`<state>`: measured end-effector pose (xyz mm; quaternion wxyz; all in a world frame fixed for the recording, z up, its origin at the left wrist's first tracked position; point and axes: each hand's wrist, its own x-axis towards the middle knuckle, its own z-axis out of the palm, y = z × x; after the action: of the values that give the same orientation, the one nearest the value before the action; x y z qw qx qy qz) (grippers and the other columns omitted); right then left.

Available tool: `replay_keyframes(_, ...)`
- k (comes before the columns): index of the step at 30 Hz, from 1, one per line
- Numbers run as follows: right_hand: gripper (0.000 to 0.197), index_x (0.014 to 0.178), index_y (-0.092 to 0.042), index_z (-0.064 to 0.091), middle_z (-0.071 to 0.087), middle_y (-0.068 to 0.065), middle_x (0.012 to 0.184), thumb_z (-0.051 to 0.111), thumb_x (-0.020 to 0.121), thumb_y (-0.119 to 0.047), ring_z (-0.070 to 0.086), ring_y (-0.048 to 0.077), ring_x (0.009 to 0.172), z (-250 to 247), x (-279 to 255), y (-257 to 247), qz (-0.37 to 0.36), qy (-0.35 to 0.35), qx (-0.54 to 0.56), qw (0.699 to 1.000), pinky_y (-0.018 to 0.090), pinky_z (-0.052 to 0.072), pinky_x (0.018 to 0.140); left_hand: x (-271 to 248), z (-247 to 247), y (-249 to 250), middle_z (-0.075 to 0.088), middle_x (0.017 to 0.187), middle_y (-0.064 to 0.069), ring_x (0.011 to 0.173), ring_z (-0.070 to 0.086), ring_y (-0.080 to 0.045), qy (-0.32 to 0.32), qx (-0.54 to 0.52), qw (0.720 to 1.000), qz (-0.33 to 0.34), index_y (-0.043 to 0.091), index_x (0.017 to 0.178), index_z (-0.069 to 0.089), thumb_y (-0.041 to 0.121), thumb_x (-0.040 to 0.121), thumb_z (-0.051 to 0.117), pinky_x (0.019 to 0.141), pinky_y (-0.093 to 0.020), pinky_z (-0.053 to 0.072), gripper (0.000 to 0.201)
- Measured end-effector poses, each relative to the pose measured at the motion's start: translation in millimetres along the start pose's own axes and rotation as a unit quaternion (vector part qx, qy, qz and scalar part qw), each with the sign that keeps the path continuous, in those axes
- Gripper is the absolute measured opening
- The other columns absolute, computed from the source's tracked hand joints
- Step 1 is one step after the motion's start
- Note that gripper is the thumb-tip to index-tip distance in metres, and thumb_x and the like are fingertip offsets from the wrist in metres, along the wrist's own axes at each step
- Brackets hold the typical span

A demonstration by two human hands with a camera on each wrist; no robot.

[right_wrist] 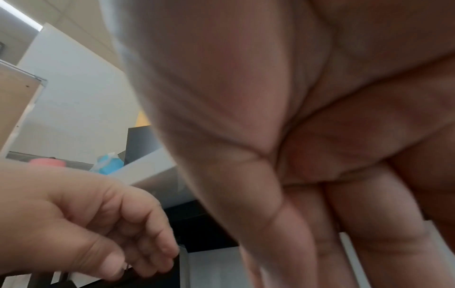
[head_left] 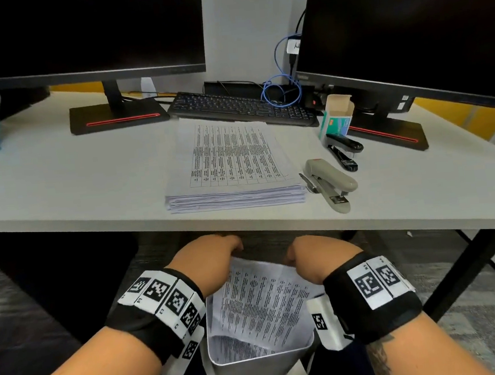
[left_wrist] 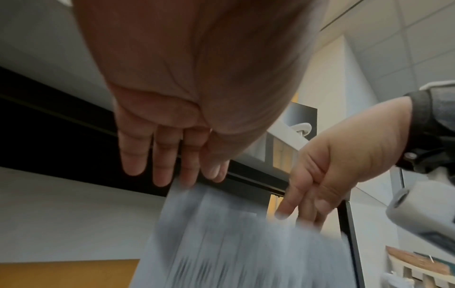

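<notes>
Below the desk edge, printed sheets (head_left: 262, 299) stand bent in a white bin (head_left: 255, 363) between my forearms. My left hand (head_left: 216, 254) is at the sheets' top left corner. In the left wrist view its fingers (left_wrist: 160, 161) point almost straight down, their tips at the top edge of the blurred sheets (left_wrist: 234, 243). My right hand (head_left: 303, 257) is at the top right corner, and its fingertips (left_wrist: 285, 211) touch that edge. I see neither thumb clamped on the paper. On the desk lies a thick stack of printed pages (head_left: 233, 170).
A grey stapler (head_left: 331, 184) and a black stapler (head_left: 343, 150) lie right of the stack, with a small open box (head_left: 337, 113) behind them. A keyboard (head_left: 242, 108) and two monitors (head_left: 77, 34) fill the back. A desk leg (head_left: 468, 260) slants at the right.
</notes>
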<state>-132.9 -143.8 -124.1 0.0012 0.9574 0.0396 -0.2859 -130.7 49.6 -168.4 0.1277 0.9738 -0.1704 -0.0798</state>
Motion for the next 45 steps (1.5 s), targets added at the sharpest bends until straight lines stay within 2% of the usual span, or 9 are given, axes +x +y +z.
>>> replay_keyframes(5, 0.041, 0.137, -0.020, 0.056, 0.054, 0.006, 0.140, 0.054, 0.096, -0.015, 0.052, 0.027, 0.127, -7.8, -3.2, 4.0, -0.019, 0.018, 0.016, 1.000, 0.037, 0.040, 0.108, -4.1, -10.9, 3.8, 0.055, 0.136, 0.003, 0.125, 0.050, -0.016, 0.005, -0.009, 1.000, 0.027, 0.032, 0.142, 0.044, 0.016, 0.099, 0.047, 0.101, -0.026, 0.038, 0.046)
replay_keyframes(8, 0.035, 0.124, -0.028, 0.065, 0.066, -0.002, 0.122, 0.060, 0.093, -0.013, 0.061, 0.018, 0.113, -21.1, -20.2, 12.2, -0.069, 0.087, 0.094, 0.989, 0.025, 0.045, 0.095, -10.4, -32.8, 19.4, 0.061, 0.128, 0.010, 0.119, 0.054, -0.010, -0.007, -0.048, 0.997, 0.062, 0.032, 0.133, 0.053, 0.025, 0.098, 0.052, 0.098, -0.024, 0.040, 0.036)
replay_keyframes(12, 0.018, 0.091, -0.027, 0.068, 0.074, 0.001, 0.079, 0.058, 0.093, -0.013, 0.072, 0.015, 0.069, -39.1, -33.6, 16.4, -0.122, 0.172, 0.283, 0.936, 0.024, 0.052, 0.061, -19.8, -65.1, 37.5, 0.069, 0.091, 0.014, 0.086, 0.060, -0.004, 0.141, -0.137, 0.977, 0.087, 0.035, 0.110, 0.066, 0.030, 0.095, 0.056, 0.077, -0.024, 0.046, 0.018)
replay_keyframes(18, 0.027, 0.109, -0.019, 0.070, 0.065, -0.006, 0.101, 0.053, 0.091, -0.008, 0.062, 0.012, 0.086, -50.9, -17.2, 26.2, -0.073, 0.397, 0.308, 0.861, 0.022, 0.047, 0.079, -3.5, -76.2, 18.9, 0.065, 0.109, 0.003, 0.106, 0.054, -0.020, 0.299, -0.065, 0.951, 0.048, 0.022, 0.117, 0.066, 0.024, 0.096, 0.055, 0.088, -0.031, 0.041, 0.024)
replay_keyframes(23, 0.038, 0.124, -0.010, 0.065, 0.058, 0.007, 0.133, 0.048, 0.091, -0.003, 0.063, 0.032, 0.109, -50.1, 0.6, 22.7, -0.059, 0.371, 0.319, 0.870, 0.045, 0.048, 0.100, 8.2, -65.6, -2.1, 0.057, 0.130, -0.005, 0.120, 0.046, -0.026, 0.226, -0.026, 0.973, -0.037, 0.024, 0.134, 0.054, 0.032, 0.098, 0.048, 0.102, -0.041, 0.039, 0.037)
replay_keyframes(32, 0.032, 0.122, -0.015, 0.065, 0.066, 0.005, 0.095, 0.054, 0.093, -0.008, 0.060, 0.018, 0.077, -60.0, 8.6, 22.7, -0.033, 0.357, 0.428, 0.829, 0.025, 0.047, 0.073, 7.5, -68.8, -5.9, 0.057, 0.131, 0.001, 0.120, 0.051, -0.022, 0.204, -0.077, 0.973, -0.071, 0.030, 0.128, 0.058, 0.042, 0.094, 0.054, 0.101, -0.043, 0.044, 0.036)
replay_keyframes(36, 0.036, 0.115, -0.019, 0.069, 0.068, 0.003, 0.110, 0.050, 0.088, -0.003, 0.066, 0.031, 0.093, -61.5, 12.2, 17.2, -0.001, 0.362, 0.419, 0.832, 0.039, 0.053, 0.091, 5.1, -69.1, -5.6, 0.058, 0.130, 0.003, 0.118, 0.053, -0.020, 0.214, -0.081, 0.971, -0.073, 0.029, 0.126, 0.060, 0.043, 0.094, 0.056, 0.101, -0.038, 0.044, 0.035)
replay_keyframes(40, 0.041, 0.113, -0.018, 0.068, 0.063, 0.004, 0.105, 0.047, 0.087, 0.005, 0.061, 0.023, 0.060, -61.7, 13.7, 17.2, 0.006, 0.335, 0.465, 0.819, 0.035, 0.058, 0.070, 4.2, -68.5, -5.9, 0.060, 0.127, 0.003, 0.114, 0.055, -0.018, 0.225, -0.081, 0.968, -0.076, 0.029, 0.124, 0.061, 0.044, 0.093, 0.057, 0.098, -0.033, 0.044, 0.034)
replay_keyframes(45, 0.035, 0.107, -0.019, 0.070, 0.063, -0.005, 0.088, 0.054, 0.085, 0.002, 0.062, 0.021, 0.066, -60.9, 10.1, 19.7, -0.023, 0.355, 0.457, 0.815, 0.040, 0.060, 0.074, 5.1, -69.5, -5.2, 0.061, 0.126, 0.004, 0.115, 0.054, -0.018, 0.225, -0.078, 0.968, -0.078, 0.029, 0.124, 0.060, 0.045, 0.093, 0.057, 0.098, -0.033, 0.043, 0.035)
